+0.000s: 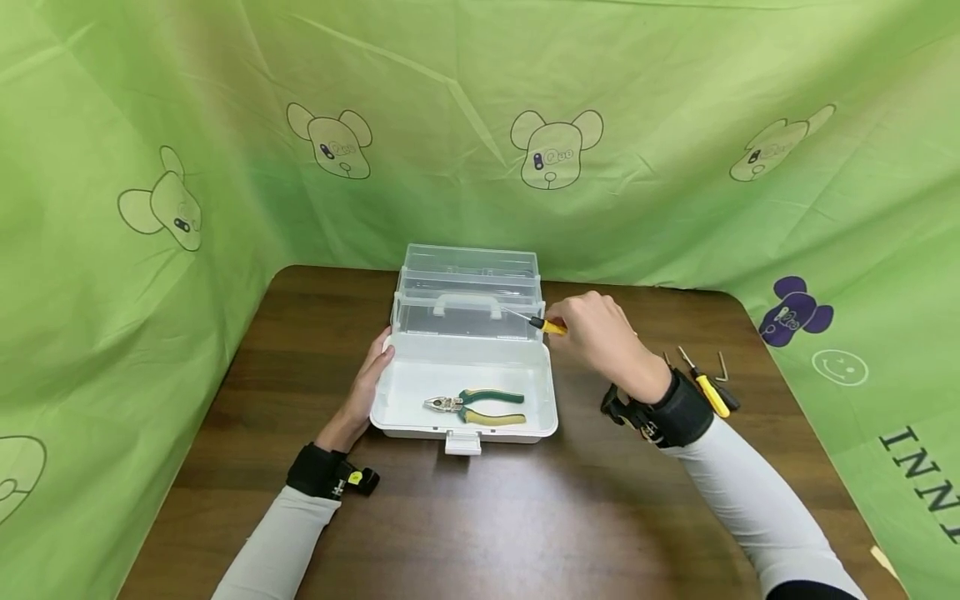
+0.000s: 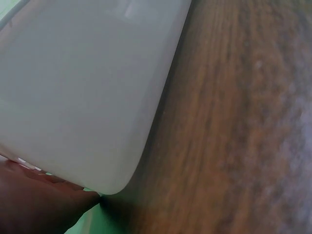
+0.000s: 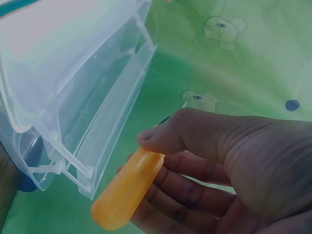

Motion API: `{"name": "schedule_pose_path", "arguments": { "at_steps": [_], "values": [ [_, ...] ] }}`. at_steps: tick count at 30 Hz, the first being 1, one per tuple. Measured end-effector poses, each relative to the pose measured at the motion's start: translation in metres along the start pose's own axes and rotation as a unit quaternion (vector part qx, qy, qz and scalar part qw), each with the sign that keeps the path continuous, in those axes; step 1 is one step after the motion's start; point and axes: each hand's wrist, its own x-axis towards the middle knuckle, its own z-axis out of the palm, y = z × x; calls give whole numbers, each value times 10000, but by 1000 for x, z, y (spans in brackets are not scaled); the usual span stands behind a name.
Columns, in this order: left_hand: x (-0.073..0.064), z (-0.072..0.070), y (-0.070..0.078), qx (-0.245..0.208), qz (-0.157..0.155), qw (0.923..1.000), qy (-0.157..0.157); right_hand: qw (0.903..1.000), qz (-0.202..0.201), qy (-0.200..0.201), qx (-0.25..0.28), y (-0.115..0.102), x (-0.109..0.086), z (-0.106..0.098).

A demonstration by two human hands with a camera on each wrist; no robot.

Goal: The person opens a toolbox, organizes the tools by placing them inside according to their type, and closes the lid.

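A white plastic toolbox stands with its clear lid and tiers raised at the back. Combination pliers with green and tan handles lie in its base. My left hand rests along the box's left side, fingertips at the rim; the left wrist view shows the hand against the outer wall. My right hand holds a screwdriver by its yellow and black handle, its shaft pointing left in front of the clear tiers. In the right wrist view the thumb presses on the yellow handle.
On the table's right side lie another yellow-handled screwdriver, a dark-handled tool and a hex key. The box's white latch sticks out toward the front. A green cloth with bear faces hangs around the wooden table.
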Motion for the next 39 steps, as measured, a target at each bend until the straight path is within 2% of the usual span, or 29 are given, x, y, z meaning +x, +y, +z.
{"name": "schedule_pose_path", "arguments": {
  "at_steps": [7, 17, 23, 29, 39],
  "values": [
    [0, 0, 1, -23, 12, 10000, -20, 9992, -241, -302, -116, 1, 20, 7],
    [0, 0, 0, -30, -24, 10000, 20, 9972, -392, -632, -5, -3, 39, 22],
    [-1, 0, 0, 10, -43, 10000, 20, 9966, -486, -659, 3, -10, 44, 27],
    [0, 1, -1, -1, -51, 10000, 46, 9963, -605, -613, -34, -14, 50, 39],
    [-1, 1, 1, -35, -40, 10000, 16, 9938, -757, -813, -23, -19, 55, 57]
  ]
}}
